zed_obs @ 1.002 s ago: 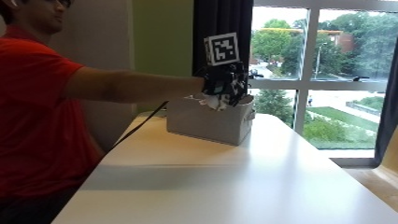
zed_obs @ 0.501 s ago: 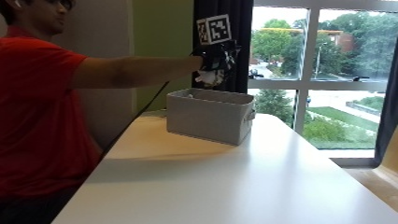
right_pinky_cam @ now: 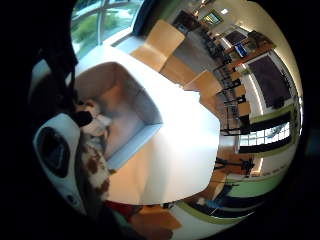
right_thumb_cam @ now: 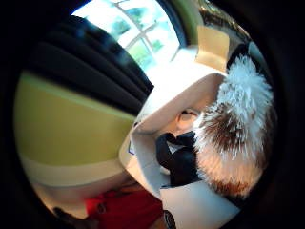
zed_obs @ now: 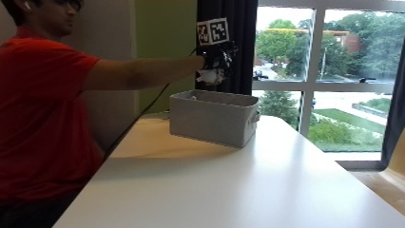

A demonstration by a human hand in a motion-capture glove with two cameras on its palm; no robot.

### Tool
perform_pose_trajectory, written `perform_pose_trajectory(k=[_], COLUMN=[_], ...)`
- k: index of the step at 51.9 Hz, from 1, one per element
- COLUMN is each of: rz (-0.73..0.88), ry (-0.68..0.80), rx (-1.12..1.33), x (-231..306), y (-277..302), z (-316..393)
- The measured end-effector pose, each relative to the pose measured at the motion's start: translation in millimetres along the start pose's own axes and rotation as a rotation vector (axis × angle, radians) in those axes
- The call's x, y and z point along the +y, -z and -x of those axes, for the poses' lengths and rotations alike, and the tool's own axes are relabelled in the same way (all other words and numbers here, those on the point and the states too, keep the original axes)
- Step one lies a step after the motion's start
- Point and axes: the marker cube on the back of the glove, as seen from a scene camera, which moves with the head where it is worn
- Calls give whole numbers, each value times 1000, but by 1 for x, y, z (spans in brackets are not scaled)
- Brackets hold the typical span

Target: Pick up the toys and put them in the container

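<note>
My gloved right hand (zed_obs: 216, 59) is stretched out above the grey fabric container (zed_obs: 215, 118) at the table's far left. It grips a fluffy white and brown plush toy (zed_obs: 208, 76), which hangs just over the container's open top without touching it. The thumb side palm view has the toy's fur (right_thumb_cam: 236, 129) close against the palm, with the container's rim (right_thumb_cam: 157, 114) below. From the little finger side, the toy's brown patches (right_pinky_cam: 97, 170) lie beside the palm, over the container's pale inside (right_pinky_cam: 125, 115).
The white table (zed_obs: 253, 185) reaches from the container to the near edge. A window and a dark curtain (zed_obs: 240, 42) stand behind the container. Wooden chairs (right_pinky_cam: 162, 42) are beyond the table's far end.
My hand has risen with the toy from the container's rim to a spot well above it. The container has not moved.
</note>
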Motion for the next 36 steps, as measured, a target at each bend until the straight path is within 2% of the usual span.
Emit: perform_pose_trajectory(k=[11,22,36], rz=[2,284,302], ry=[33,84,37], rx=[-18,-92,-23], x=[3,22,61], y=[-7,-27,-42], z=[5,-10,-53])
